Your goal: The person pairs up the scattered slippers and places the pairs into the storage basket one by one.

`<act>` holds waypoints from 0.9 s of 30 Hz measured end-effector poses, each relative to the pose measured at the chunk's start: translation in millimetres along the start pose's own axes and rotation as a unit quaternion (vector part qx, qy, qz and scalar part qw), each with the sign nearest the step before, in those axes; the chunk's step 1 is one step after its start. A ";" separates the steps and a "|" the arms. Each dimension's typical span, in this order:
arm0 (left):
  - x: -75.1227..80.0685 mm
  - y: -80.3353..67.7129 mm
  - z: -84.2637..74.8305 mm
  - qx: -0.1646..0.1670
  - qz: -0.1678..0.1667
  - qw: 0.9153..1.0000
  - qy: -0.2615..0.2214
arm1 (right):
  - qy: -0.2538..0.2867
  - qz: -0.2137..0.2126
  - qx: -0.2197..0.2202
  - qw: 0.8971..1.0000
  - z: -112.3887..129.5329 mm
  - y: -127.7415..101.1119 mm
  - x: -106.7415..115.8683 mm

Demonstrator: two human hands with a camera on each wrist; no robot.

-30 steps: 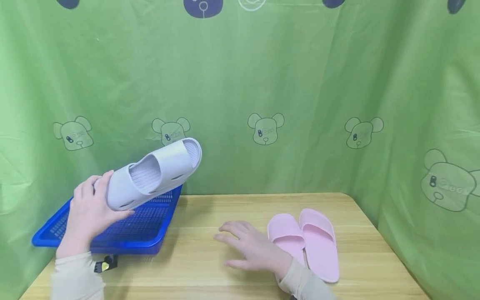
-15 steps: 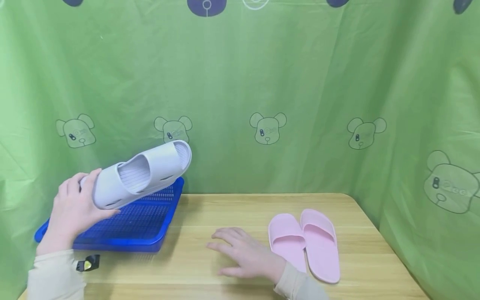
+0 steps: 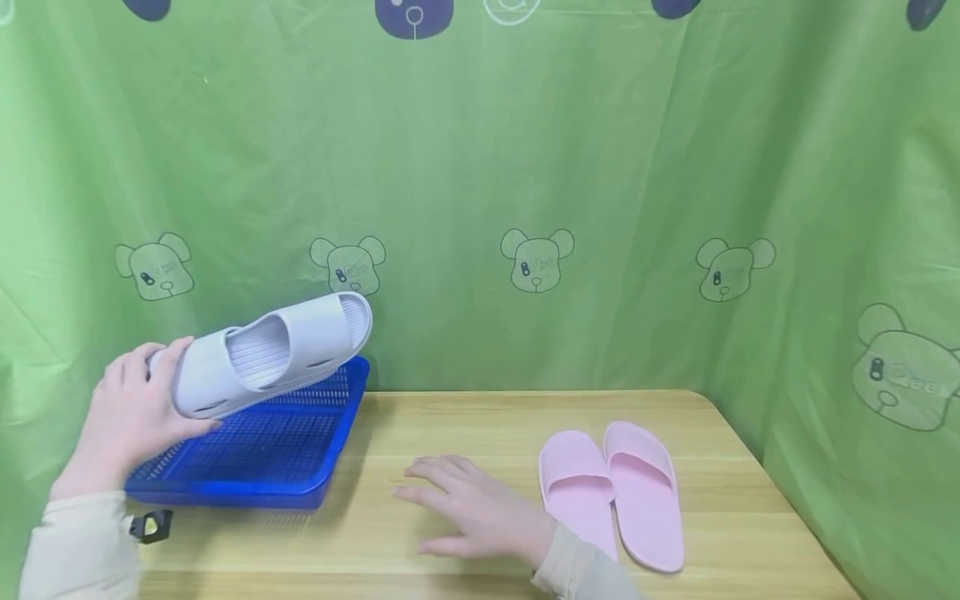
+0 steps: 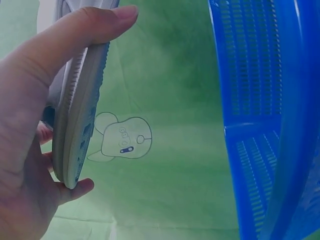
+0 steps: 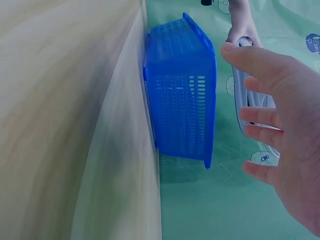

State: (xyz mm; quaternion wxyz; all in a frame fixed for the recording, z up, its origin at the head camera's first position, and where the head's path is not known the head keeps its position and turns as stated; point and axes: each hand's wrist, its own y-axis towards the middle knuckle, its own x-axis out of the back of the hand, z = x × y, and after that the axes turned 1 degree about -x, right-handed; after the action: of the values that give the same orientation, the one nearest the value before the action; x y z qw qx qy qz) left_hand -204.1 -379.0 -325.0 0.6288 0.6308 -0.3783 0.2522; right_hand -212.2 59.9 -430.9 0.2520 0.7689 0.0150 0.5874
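My left hand grips the heel end of a pale grey slipper, held tilted in the air above a blue mesh basket. In the left wrist view the thumb and fingers clamp the slipper edge-on, with the basket's wall to the right. My right hand hovers flat over the wooden table with fingers spread, just left of a pair of pink slippers. The right wrist view shows that hand open, the basket beyond it.
A green curtain with bear prints closes off the back and both sides of the table. A small black device sits by my left sleeve near the table's front left edge.
The left hand has carried the grey slipper leftward and slightly lower over the basket. The right hand has drifted a little left, away from the pink slippers.
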 end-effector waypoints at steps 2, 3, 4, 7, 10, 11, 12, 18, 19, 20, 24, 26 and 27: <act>-0.9 0.8 3.0 -0.009 0.000 1.000 0.004 | 0.004 0.004 0.001 1.000 2.4 3.5 -0.2; -1.4 1.5 4.6 -0.014 -0.001 1.000 0.007 | 0.005 0.005 0.002 1.000 3.5 5.3 -0.3; -2.0 2.2 6.4 -0.019 -0.003 1.000 0.010 | 0.004 0.006 0.004 1.000 4.5 7.2 -0.6; -3.8 5.0 12.3 -0.042 -0.009 0.999 0.021 | 0.001 0.013 0.005 1.000 7.2 12.4 -0.9; -4.3 7.1 17.6 -0.055 -0.005 0.998 0.032 | 0.000 0.025 -0.001 1.000 9.0 17.3 -2.0; -4.1 7.6 19.0 -0.058 -0.002 0.998 0.036 | 0.002 0.031 -0.004 1.000 9.5 18.8 -2.6; -3.9 8.0 20.3 -0.060 0.001 0.997 0.040 | 0.004 0.035 -0.007 0.999 10.0 20.3 -3.4; -3.2 9.1 24.8 -0.066 0.013 0.997 0.045 | 0.013 0.050 -0.020 0.998 11.4 28.2 -8.6; -3.4 9.1 25.5 -0.066 0.015 0.997 0.044 | 0.015 0.052 -0.022 0.998 11.8 29.7 -9.0; -3.8 9.5 26.3 -0.068 0.017 0.997 0.046 | 0.016 0.054 -0.024 0.998 12.1 31.6 -9.1; -4.2 9.7 28.5 -0.066 0.025 0.996 0.047 | 0.020 0.062 -0.032 0.997 13.1 41.1 -10.3; -4.2 9.6 29.5 -0.066 0.028 0.996 0.049 | 0.026 0.064 -0.035 0.997 13.3 47.0 -11.9; -4.2 9.3 30.0 -0.066 0.028 0.996 0.049 | 0.029 0.067 -0.037 0.997 13.4 49.9 -12.8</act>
State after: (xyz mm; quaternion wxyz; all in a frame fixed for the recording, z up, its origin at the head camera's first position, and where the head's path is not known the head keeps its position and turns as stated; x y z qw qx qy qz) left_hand -218.7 -407.2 -325.2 0.6799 0.5633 -0.3804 0.2751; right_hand -217.6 7.4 -424.6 0.2400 0.7408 -0.0510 0.6253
